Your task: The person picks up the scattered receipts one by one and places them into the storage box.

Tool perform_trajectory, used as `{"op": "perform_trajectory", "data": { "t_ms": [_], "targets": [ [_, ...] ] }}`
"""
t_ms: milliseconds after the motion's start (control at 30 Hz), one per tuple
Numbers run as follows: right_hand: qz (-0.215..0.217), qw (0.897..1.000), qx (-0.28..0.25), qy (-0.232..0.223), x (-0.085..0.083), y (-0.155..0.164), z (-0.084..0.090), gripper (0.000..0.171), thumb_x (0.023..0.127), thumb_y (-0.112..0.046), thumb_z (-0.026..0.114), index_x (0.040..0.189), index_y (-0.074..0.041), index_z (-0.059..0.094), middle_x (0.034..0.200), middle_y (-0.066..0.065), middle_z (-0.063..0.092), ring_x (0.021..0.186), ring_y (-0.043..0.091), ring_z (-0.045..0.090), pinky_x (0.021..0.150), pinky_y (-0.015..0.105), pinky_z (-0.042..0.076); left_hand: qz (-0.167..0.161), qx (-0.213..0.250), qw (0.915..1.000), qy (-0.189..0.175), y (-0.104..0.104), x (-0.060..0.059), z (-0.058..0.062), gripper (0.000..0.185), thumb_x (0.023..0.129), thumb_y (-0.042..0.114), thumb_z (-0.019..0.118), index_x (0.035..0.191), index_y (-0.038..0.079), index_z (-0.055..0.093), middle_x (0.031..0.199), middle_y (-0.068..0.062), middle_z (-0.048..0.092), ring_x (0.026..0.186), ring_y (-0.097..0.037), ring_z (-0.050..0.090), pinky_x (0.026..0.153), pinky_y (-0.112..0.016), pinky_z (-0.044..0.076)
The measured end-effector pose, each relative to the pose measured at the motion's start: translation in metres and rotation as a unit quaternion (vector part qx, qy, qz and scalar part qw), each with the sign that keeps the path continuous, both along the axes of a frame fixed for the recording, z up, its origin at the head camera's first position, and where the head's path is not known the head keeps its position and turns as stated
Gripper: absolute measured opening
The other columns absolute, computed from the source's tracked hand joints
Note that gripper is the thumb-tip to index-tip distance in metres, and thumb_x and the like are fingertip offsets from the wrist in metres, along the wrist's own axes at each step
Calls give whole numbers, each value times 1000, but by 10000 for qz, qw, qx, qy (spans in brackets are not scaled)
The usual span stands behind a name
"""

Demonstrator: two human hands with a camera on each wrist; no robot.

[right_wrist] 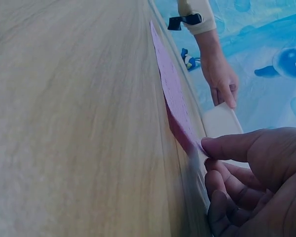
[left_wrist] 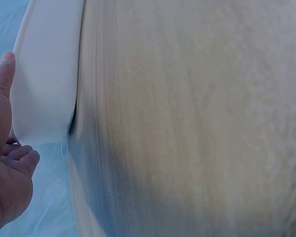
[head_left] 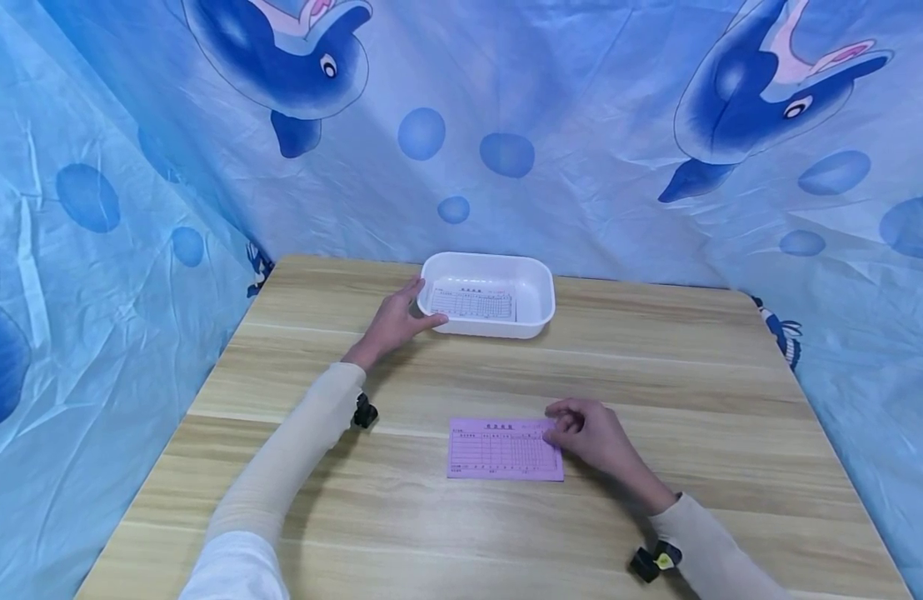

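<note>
Lying flat near the table's (head_left: 656,367) front edge, pink form (head_left: 504,450), long axis left-right, right hand (head_left: 592,437) pinching its right edge, left hand (head_left: 394,321) fingers relaxed against white tray (head_left: 536,321) holding a white form (head_left: 474,303).

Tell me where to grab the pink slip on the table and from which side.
Take the pink slip at its right edge, coming from the right. It lies flat on the table, so a top grab likely fails; the right wrist view shows that edge raised, where the right hand has thumb and fingers on it.
</note>
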State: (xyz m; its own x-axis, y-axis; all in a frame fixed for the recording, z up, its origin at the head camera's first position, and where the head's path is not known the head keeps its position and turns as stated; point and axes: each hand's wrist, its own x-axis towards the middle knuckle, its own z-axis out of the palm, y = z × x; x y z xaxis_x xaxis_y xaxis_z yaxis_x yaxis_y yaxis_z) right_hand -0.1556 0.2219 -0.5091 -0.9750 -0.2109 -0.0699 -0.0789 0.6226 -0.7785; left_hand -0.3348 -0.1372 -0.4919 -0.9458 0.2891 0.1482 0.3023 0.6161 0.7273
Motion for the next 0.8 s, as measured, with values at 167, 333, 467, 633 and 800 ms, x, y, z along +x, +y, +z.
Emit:
{"op": "perform_trajectory", "data": {
  "t_ms": [167, 333, 467, 633, 800],
  "targets": [
    [36, 10000, 47, 4, 1, 1, 2, 18, 83, -8, 83, 101, -7, 77, 77, -5, 67, 69, 11, 61, 59, 20, 52, 4, -2, 10000, 27, 0, -1, 0, 104, 84, 51, 81, 157, -4, 31, 166, -22, 24, 154, -33, 23, 126, -45, 24],
    [34, 10000, 46, 0, 2, 3, 3, 9, 86, -9, 81, 94, -11, 78, 78, -5, 69, 71, 12, 62, 60, 21, 52, 22, -67, 10000, 38, 0, -1, -1, 104, 84, 51, 81, 157, -4, 31, 166, -23, 24, 154, -33, 24, 126, -45, 25],
    [15, 10000, -22, -70, 1, 4, 2, 8, 88, -9, 80, 95, -12, 78, 80, -5, 71, 72, 12, 63, 61, 21, 52, 40, -86, 10000, 16, 0, 1, -2, 104, 85, 51, 81, 157, -3, 30, 166, -23, 24, 154, -33, 24, 126, -44, 25],
    [-35, 9994, -288, -164, -1, 7, 1, 7, 89, -9, 79, 95, -10, 77, 81, -3, 73, 71, 12, 65, 59, 21, 52, 56, -69, 10000, -15, 0, 0, -2, 104, 84, 52, 80, 157, -3, 30, 166, -22, 23, 154, -32, 23, 126, -44, 25],
    [-243, 9951, -826, -479, -3, 9, 4, 9, 90, -8, 77, 98, -4, 77, 85, 4, 76, 75, 13, 69, 62, 24, 57, 34, -45, 10000, -5, 0, 0, -1, 105, 84, 52, 81, 157, -3, 30, 166, -22, 24, 154, -33, 23, 126, -46, 26]
  ]
}}
